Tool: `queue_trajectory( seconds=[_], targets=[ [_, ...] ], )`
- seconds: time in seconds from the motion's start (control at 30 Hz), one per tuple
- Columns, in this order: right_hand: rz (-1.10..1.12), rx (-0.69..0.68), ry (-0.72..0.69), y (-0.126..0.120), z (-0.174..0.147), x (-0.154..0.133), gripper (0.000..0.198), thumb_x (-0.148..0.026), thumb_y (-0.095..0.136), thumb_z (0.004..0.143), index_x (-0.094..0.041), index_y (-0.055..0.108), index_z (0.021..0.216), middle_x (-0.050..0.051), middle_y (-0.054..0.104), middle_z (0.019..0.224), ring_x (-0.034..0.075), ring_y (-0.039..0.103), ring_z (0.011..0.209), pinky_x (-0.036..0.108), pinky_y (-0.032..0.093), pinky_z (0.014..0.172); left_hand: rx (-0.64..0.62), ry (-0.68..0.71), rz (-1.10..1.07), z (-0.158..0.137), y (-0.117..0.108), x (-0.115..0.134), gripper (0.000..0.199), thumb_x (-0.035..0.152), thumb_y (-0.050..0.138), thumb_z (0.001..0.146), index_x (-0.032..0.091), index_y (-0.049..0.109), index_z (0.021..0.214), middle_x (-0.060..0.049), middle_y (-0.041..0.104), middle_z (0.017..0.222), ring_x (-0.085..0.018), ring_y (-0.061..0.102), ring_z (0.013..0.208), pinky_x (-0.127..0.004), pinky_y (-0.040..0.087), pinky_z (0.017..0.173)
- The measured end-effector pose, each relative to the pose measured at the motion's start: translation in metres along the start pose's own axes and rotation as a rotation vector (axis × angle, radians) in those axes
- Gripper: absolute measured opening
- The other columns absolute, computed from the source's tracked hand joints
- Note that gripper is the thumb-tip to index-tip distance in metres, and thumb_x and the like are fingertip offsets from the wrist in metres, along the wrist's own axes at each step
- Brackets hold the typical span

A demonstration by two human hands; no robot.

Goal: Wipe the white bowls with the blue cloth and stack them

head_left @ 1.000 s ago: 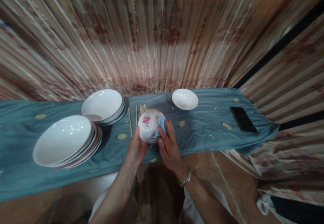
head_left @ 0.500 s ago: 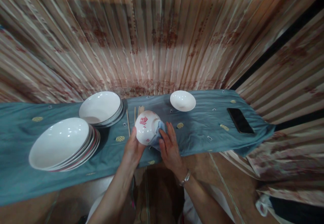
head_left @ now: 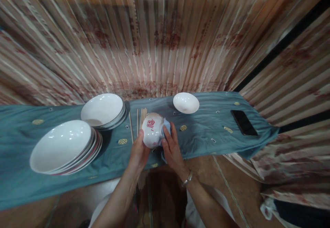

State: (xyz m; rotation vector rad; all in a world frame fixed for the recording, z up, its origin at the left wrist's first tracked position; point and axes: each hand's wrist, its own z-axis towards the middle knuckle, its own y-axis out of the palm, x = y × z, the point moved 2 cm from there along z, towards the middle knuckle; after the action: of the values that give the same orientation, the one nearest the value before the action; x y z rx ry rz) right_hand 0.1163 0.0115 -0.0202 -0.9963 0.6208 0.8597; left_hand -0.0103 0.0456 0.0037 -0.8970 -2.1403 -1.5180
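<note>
Bowl [head_left: 152, 130], tilted, is held over the bench [head_left: 203, 132] near some chopsticks [head_left: 131, 128]; fingers of the left hand [head_left: 139, 149] grasp its side, those of the right hand [head_left: 172, 149] hold a cloth [head_left: 166, 124] against it.

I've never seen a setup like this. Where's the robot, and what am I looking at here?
There is no robot here: these are a person's two bare hands, seen from a camera worn on that person's head, looking forward and down. The left hand holds a white bowl with red markings, tipped on its side. The right hand holds a blue cloth against that bowl. On the blue-green tablecloth, to the left, are two stacks of white dishes, one nearer and one farther. Thin wooden sticks lie just beyond the held bowl. Another white bowl and a dark phone are to the right.
</note>
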Motion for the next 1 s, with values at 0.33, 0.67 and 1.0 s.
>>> queue_trajectory(
  seconds=[0.33, 0.67, 1.0],
  targets=[
    [0.171, -0.044, 0.072, -0.005, -0.007, -0.007, 0.042, -0.037, 0.041, 0.102, -0.029, 0.053, 0.142, 0.002, 0.020, 0.165, 0.022, 0.021, 0.152, 0.046, 0.024, 0.124, 0.039, 0.007, -0.040, 0.006, -0.005, -0.002, 0.043, 0.045, 0.057, 0.092, 0.013, 0.068, 0.120, -0.011, 0.074, 0.116, -0.026, 0.064, 0.118, -0.038, 0.050, 0.102],
    [0.127, -0.002, 0.071, -0.013, -0.008, -0.010, 0.034, -0.031, 0.042, 0.101, -0.024, 0.064, 0.127, 0.007, 0.033, 0.160, 0.021, 0.033, 0.148, 0.040, 0.033, 0.120, 0.029, 0.028, -0.034, 0.005, -0.001, 0.002, 0.043, 0.044, 0.059, 0.091, 0.012, 0.068, 0.118, -0.013, 0.075, 0.113, -0.028, 0.065, 0.116, -0.043, 0.049, 0.103],
    [0.097, 0.209, 0.107, -0.034, 0.017, 0.009, 0.027, -0.029, 0.050, 0.095, -0.022, 0.072, 0.110, 0.011, 0.060, 0.137, 0.024, 0.057, 0.127, 0.046, 0.044, 0.110, 0.054, 0.051, 0.032, 0.003, 0.002, 0.001, 0.043, 0.045, 0.066, 0.086, 0.012, 0.069, 0.113, -0.014, 0.075, 0.111, -0.029, 0.067, 0.110, -0.041, 0.053, 0.095]
  ],
)
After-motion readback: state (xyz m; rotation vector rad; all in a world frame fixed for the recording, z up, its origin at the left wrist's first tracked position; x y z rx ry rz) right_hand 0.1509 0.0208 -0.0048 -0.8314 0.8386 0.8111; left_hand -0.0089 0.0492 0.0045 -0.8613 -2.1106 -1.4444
